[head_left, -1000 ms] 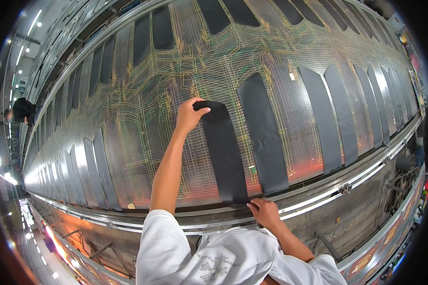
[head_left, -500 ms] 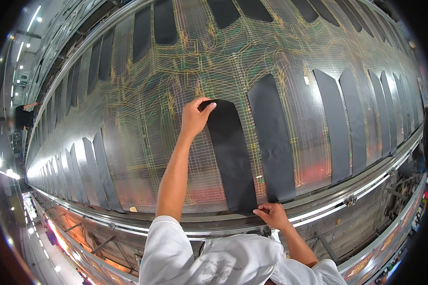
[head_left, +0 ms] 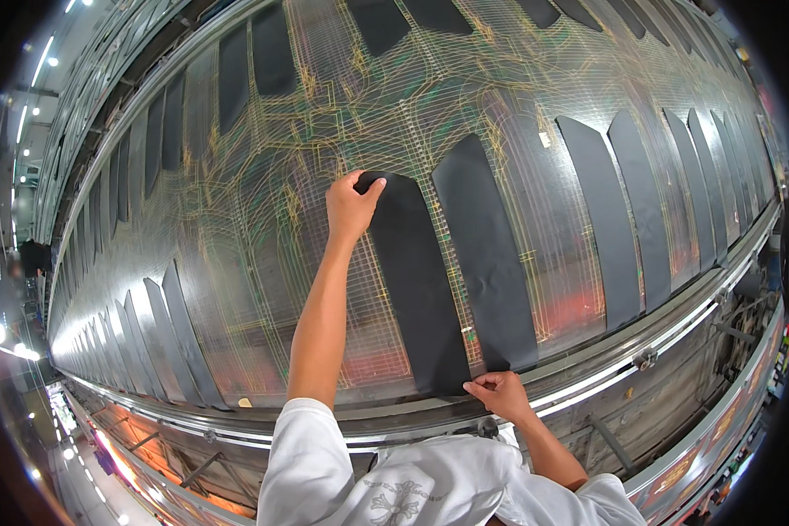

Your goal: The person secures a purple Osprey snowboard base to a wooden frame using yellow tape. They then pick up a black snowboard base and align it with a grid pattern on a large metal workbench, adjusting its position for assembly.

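Note:
A long black fabric panel (head_left: 417,285) with an angled far end lies along the table in front of me. My left hand (head_left: 352,208) pinches its far left corner between thumb and fingers. At the near end, by the table's front edge, my right hand (head_left: 497,394) pinches the panel's near right corner. Just to the right lies a second black panel (head_left: 486,254) of like shape, slightly creased and touched by neither hand. A narrow strip of the marked table shows between the two panels.
The long metal table (head_left: 237,324) carries a dense web of yellow, green and reddish lines. Several more dark panels (head_left: 609,219) lie in rows along both long sides. A metal rail (head_left: 622,381) runs along the front edge. A small pale tag (head_left: 544,139) lies right of centre.
The view has shifted a little, so the table's panels sit farther left. The held panel's far end has swung slightly left and lies straighter beside its neighbour. Both hands keep their pinch.

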Available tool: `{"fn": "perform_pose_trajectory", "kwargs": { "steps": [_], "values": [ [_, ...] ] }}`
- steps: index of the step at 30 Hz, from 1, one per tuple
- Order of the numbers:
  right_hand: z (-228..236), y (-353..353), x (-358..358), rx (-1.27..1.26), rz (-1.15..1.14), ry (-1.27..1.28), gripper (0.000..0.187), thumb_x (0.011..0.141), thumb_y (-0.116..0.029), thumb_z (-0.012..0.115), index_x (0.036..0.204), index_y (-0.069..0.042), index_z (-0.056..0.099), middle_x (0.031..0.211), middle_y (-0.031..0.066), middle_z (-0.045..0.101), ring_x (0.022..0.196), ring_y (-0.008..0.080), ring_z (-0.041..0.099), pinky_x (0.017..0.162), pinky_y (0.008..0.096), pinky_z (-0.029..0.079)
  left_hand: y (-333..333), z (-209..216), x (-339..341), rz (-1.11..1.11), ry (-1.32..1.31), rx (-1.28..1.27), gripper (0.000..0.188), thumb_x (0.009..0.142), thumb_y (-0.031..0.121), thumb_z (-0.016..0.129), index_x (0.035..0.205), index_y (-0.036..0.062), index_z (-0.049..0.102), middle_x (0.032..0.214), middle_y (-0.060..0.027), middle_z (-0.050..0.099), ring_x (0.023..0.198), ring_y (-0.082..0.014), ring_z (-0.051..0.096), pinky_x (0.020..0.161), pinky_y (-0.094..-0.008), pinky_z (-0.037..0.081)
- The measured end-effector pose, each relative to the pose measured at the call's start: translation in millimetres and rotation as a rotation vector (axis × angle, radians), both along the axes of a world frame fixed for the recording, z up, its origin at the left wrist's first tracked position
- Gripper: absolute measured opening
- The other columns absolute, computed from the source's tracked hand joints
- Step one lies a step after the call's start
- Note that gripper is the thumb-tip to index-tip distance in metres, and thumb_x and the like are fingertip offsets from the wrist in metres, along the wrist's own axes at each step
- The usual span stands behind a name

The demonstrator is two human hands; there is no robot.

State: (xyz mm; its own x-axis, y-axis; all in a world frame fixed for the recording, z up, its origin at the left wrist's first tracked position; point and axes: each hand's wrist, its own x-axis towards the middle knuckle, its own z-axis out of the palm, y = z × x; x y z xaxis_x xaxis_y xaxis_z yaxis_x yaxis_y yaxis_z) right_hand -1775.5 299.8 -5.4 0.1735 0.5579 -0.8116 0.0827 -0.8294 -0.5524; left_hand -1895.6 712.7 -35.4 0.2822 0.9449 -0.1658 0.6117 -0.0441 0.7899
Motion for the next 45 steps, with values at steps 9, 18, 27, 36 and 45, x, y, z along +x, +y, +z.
{"fn": "perform_pose_trajectory", "kwargs": {
  "steps": [9, 18, 27, 36, 45],
  "values": [
    [5, 0, 0, 0.003, -0.102, 0.034, 0.034, 0.089, -0.033, 0.081, 0.087, 0.0, 0.077, 0.063, -0.0006, 0.067, 0.057, 0.0041, 0.056, 0.054, 0.025, 0.044, 4, -11, 9, 0.058, -0.118, 0.021, 0.03, 0.083, 0.02, 0.083, 0.106, 0.0033, 0.072, 0.079, -0.0058, 0.072, 0.066, -0.0136, 0.066, 0.061, -0.0317, 0.052],
    [1, -7, 1, 0.057, -0.071, -0.006, 0.031, 0.088, -0.029, 0.081, 0.091, 0.002, 0.078, 0.067, 0.012, 0.072, 0.057, 0.0124, 0.064, 0.058, 0.0298, 0.05, -4, -5, 16, 0.128, -0.055, 0.068, 0.061, 0.075, 0.014, 0.089, 0.131, 0.0037, 0.065, 0.09, -0.0101, 0.076, 0.076, -0.0149, 0.072, 0.066, -0.0297, 0.056],
    [-5, -11, 1, 0.125, -0.066, -0.046, 0.027, 0.089, -0.028, 0.079, 0.086, -0.001, 0.079, 0.062, 0.0091, 0.068, 0.054, 0.0119, 0.059, 0.055, 0.0302, 0.046, -2, -5, 18, 0.139, -0.076, 0.012, 0.061, 0.076, 0.011, 0.089, 0.13, -0.0004, 0.063, 0.102, -0.0151, 0.075, 0.088, -0.0191, 0.074, 0.076, -0.0314, 0.06],
    [4, -3, 7, 0.061, -0.073, -0.01, 0.027, 0.089, -0.025, 0.079, 0.088, 0.001, 0.079, 0.066, 0.0093, 0.071, 0.057, 0.0116, 0.062, 0.058, 0.0293, 0.049, 4, -26, 11, 0.119, -0.112, 0.093, 0.059, 0.074, 0.016, 0.091, 0.126, 0.0019, 0.066, 0.098, -0.0136, 0.075, 0.084, -0.0191, 0.074, 0.075, -0.0322, 0.059],
    [8, 0, 9, 0.002, -0.171, 0.082, 0.027, 0.09, -0.023, 0.079, 0.086, 0.004, 0.078, 0.06, 0.0055, 0.066, 0.046, 0.0086, 0.056, 0.046, 0.0262, 0.044, 3, -17, 16, 0.121, -0.116, 0.03, 0.061, 0.077, 0.007, 0.089, 0.129, -0.004, 0.062, 0.106, -0.0176, 0.074, 0.093, -0.0201, 0.074, 0.081, -0.0303, 0.06]
  ]
}}
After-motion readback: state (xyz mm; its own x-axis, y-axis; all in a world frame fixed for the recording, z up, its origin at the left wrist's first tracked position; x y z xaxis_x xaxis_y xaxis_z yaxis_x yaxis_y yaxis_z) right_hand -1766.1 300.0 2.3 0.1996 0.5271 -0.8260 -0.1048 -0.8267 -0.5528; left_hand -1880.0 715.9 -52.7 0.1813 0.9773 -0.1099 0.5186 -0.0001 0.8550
